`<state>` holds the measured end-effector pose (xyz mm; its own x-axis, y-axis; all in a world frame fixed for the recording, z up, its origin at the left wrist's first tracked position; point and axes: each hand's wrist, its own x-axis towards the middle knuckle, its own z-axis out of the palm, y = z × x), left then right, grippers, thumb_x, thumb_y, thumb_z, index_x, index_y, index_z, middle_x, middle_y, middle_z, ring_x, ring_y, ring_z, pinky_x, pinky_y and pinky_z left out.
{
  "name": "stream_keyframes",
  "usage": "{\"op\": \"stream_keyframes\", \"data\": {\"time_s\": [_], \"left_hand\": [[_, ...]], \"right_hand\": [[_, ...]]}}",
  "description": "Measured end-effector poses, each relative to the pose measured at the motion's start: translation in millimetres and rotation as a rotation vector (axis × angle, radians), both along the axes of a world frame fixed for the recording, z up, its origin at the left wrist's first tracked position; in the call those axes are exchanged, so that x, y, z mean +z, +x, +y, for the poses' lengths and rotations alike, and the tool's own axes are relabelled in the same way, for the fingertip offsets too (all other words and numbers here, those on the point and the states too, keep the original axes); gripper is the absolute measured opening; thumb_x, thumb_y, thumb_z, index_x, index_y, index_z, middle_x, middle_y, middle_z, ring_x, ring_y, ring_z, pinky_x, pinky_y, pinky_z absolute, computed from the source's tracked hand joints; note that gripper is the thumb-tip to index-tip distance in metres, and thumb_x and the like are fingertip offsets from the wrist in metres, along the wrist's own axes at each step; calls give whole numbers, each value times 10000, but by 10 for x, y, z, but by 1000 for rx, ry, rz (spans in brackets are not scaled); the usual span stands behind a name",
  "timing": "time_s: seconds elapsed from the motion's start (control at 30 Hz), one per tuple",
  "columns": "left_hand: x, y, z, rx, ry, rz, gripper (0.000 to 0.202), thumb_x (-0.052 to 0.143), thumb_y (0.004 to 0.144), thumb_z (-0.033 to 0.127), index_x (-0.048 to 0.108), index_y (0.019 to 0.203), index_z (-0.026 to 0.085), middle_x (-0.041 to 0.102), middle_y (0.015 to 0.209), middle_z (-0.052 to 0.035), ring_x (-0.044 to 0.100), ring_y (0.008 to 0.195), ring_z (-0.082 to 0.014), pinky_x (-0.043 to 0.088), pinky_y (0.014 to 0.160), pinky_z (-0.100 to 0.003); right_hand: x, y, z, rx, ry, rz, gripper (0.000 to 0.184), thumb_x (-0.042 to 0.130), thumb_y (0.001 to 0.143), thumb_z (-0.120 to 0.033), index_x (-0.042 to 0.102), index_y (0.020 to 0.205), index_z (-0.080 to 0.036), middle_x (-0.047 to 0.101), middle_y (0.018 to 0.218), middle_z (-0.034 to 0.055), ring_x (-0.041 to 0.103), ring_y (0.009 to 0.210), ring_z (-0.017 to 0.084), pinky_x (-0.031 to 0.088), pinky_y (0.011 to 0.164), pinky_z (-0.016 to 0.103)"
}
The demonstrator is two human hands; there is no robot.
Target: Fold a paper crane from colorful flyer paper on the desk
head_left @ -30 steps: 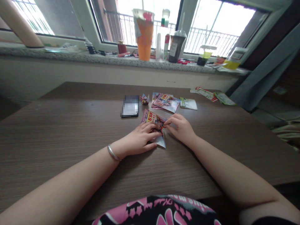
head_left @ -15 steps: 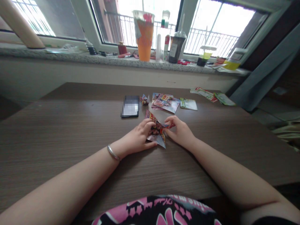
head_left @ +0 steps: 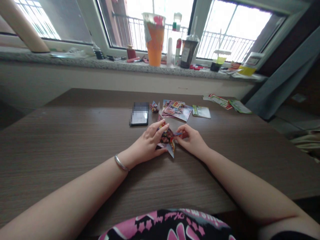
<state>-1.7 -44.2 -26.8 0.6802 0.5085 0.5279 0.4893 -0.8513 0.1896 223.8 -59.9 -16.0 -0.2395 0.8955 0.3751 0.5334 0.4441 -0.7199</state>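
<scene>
A colourful printed paper (head_left: 168, 139), partly folded into a pointed shape, is held just above the wooden table (head_left: 62, 140) between both hands. My left hand (head_left: 147, 145), with a silver bangle at the wrist, grips the paper's left side, fingers curled over its top edge. My right hand (head_left: 191, 140) pinches the paper's right corner between thumb and fingers. The paper's lower tip points down toward the table.
A phone (head_left: 139, 114) lies just beyond the hands, with a small folded paper piece (head_left: 154, 106), a stack of flyers (head_left: 176, 109) and more leaflets (head_left: 201, 111) to its right. Cups and bottles, among them an orange cup (head_left: 154, 40), crowd the windowsill.
The paper lay flat under both hands a second ago. It is now lifted and folded upward, with my left fingers raised over its top and my right hand pinching its corner.
</scene>
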Motion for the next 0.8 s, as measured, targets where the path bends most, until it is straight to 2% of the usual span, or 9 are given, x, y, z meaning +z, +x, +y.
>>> {"op": "stream_keyframes", "data": {"time_s": [0.1,0.2,0.4,0.5,0.63,0.7,0.8], "left_hand": [[13,-2,-7,-28,10,8,800,621,865,361,149,1484,176,257,1489,-227,252,1415,-341,337,1128,-528],[20,-6,-4,-68,2,17,861,645,850,395,118,1504,204,256,1509,-203,249,1419,-340,321,1139,-529],[46,-11,17,-99,14,78,1053,734,755,472,66,1523,202,258,1534,-200,253,1420,-355,272,1160,-540],[56,-16,24,-79,44,101,1035,714,776,474,56,1523,192,272,1534,-191,243,1427,-343,253,1170,-530],[49,-20,31,-53,83,114,1002,669,798,527,76,1518,159,277,1531,-198,221,1437,-332,241,1175,-509],[46,-18,32,-46,101,104,1000,643,798,572,89,1516,152,283,1529,-198,223,1436,-332,234,1176,-508],[53,-13,23,-15,114,98,1003,636,791,598,99,1515,160,343,1503,-184,254,1424,-334,185,1183,-527]], "right_hand": [[-34,-9,21,-31,-52,88,153,649,761,-271,531,844,-220,561,660,-47,529,550,106,452,537,232],[-91,-6,59,-50,-154,215,203,651,769,-335,506,864,-230,489,558,-84,478,462,95,399,456,211],[-149,2,116,-90,-266,374,342,682,731,-449,473,889,-229,587,689,-52,562,515,109,464,481,232],[-139,0,108,-99,-248,352,334,683,731,-441,477,884,-228,566,656,-60,541,496,104,442,471,225],[-103,-12,62,-18,-207,257,218,642,775,-368,502,857,-223,459,527,-94,450,427,85,346,425,198],[-79,-18,33,21,-154,175,157,634,786,-317,526,838,-215,492,558,-77,471,462,88,372,454,206],[-54,-14,0,55,-38,40,78,631,790,-241,570,829,-210,587,705,-30,547,583,104,458,562,233]]}}
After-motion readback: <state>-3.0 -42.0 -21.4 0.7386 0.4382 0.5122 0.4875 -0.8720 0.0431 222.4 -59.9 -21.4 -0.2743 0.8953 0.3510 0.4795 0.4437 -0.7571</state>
